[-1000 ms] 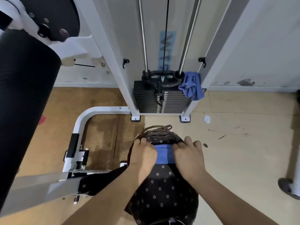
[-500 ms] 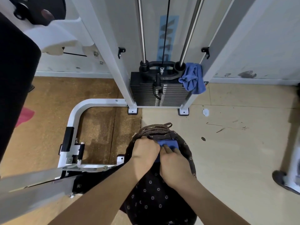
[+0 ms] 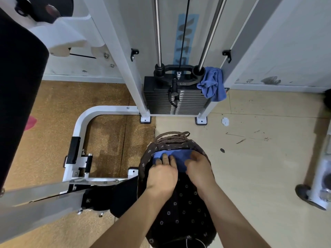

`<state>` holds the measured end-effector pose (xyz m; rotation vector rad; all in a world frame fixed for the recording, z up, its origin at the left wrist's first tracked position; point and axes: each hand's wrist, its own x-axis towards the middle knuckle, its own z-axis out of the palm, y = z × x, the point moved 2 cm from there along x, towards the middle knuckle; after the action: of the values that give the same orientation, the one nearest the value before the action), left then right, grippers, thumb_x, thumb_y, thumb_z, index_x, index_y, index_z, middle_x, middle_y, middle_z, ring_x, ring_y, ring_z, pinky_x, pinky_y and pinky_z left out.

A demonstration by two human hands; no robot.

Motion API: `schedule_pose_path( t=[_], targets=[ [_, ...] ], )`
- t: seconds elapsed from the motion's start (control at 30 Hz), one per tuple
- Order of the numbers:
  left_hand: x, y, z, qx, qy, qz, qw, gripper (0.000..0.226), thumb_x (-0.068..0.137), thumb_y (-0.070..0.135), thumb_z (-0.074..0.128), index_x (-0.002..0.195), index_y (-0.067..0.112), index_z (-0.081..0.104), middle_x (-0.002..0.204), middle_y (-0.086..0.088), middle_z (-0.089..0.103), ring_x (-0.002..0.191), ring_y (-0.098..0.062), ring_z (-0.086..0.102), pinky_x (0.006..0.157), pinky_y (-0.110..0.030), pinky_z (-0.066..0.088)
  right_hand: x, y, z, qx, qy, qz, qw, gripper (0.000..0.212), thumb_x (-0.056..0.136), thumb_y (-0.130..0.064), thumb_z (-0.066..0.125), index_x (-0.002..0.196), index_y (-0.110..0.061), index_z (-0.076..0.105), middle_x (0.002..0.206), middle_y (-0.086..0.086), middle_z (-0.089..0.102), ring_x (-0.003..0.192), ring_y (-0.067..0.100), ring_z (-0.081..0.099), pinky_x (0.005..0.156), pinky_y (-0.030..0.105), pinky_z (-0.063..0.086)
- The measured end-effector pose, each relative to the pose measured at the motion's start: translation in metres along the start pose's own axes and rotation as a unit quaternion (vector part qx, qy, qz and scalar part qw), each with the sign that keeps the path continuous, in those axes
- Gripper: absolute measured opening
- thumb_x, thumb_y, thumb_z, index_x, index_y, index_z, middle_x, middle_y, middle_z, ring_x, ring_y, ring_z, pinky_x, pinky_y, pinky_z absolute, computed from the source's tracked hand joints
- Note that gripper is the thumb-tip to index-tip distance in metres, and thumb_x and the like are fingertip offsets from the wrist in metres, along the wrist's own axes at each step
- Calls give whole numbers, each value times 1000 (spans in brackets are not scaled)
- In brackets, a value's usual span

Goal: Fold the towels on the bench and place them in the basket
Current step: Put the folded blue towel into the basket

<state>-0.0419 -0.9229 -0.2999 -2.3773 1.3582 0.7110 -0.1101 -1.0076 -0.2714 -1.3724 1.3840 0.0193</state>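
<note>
A folded blue towel (image 3: 180, 156) lies inside the dark basket (image 3: 148, 154), whose lining is dark brown cloth with small white flowers and whose woven handles show at the far rim. My left hand (image 3: 162, 174) presses flat on the towel's left part, its fingers straight. My right hand (image 3: 198, 169) rests on the towel's right side with its fingers bent down over the cloth. A second blue towel (image 3: 213, 85) hangs crumpled on the weight stack, well beyond both hands.
The weight stack (image 3: 175, 101) and white machine frame (image 3: 129, 68) stand just behind the basket. A white curved frame tube (image 3: 84, 120) and a black padded roller (image 3: 19, 86) are on the left. Beige floor (image 3: 259, 167) stretches right, with another machine foot (image 3: 311, 196) at the edge.
The hands came together over the towel and pushed it down into the basket. Now they have spread apart again, and more of the blue towel shows between them.
</note>
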Motion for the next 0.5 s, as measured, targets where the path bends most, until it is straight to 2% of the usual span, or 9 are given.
schedule_pose_path(
  t=[0.03,0.1,0.17,0.23,0.33,0.43,0.5],
  targets=[
    [2,-1,-1,-7,-3,-2,1000,60,96,9,40,150,2,15,154,-26,23,131,-41,39,92,-44,47,0,0,1,89,-8,42,995,34,87,0,45,105,-23,63,116,6,62,99,25,58,93,37,48],
    [6,-6,-5,-20,-10,-10,1000,66,93,11,49,150,7,17,151,-21,29,129,-36,42,90,-42,48,2,-4,-1,218,-24,115,969,32,85,2,45,108,-16,60,113,8,59,101,27,56,85,42,53],
    [8,-11,-9,-49,-25,-14,998,75,88,15,60,151,12,18,149,-15,33,128,-32,43,91,-40,48,2,-8,-7,283,-40,151,946,24,85,2,46,104,-8,57,103,10,53,92,26,53,70,38,54],
    [6,-13,-11,-76,-28,-16,997,80,86,19,64,151,19,17,147,-10,34,126,-31,45,89,-38,48,-1,-10,-14,307,-52,164,936,14,88,0,47,97,-3,58,107,13,53,97,26,52,64,37,55],
    [-3,-12,-8,-85,-18,-12,996,82,84,18,66,150,26,18,149,-9,26,126,-31,42,86,-38,49,-9,-2,-20,314,-74,169,931,17,91,-3,48,101,-6,61,120,16,53,111,27,52,69,40,57],
    [-11,-12,-3,-103,-12,-19,994,82,84,18,65,149,28,17,152,-7,20,135,-31,29,94,-37,47,-18,5,-22,313,-78,170,931,25,91,-4,48,112,-6,61,124,13,54,117,25,51,85,46,55],
    [-16,-11,-5,-129,-2,-25,991,77,86,19,62,150,27,19,153,-5,21,138,-29,25,99,-36,43,-24,3,-29,303,-96,164,934,25,91,-3,48,111,-7,62,120,12,59,114,24,55,90,47,53]
  ],
)
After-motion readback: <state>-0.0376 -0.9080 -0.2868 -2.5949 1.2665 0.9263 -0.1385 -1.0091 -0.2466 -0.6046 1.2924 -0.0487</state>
